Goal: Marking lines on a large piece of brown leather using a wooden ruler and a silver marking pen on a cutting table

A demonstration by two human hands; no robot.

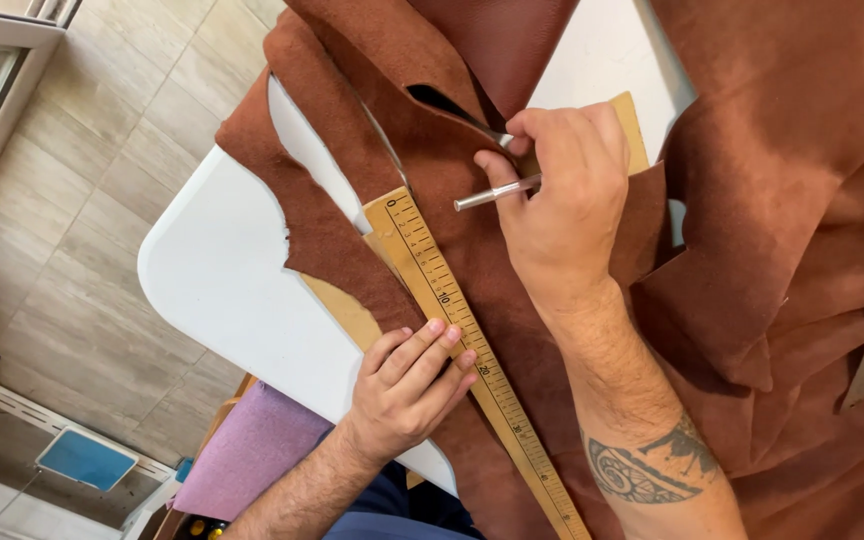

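Near, left hand [407, 385] spread flat, fingers extended, gripping nothing, pressing the ruler [472, 350] down on the leather [472, 160], seemingly to keep the edge from slipping. Farther along, right hand [557, 195] closed around a silver pen [497, 192], tip hidden under the fingers, close beside the ruler's far end. Leather draped over the white table [222, 270], far and right.
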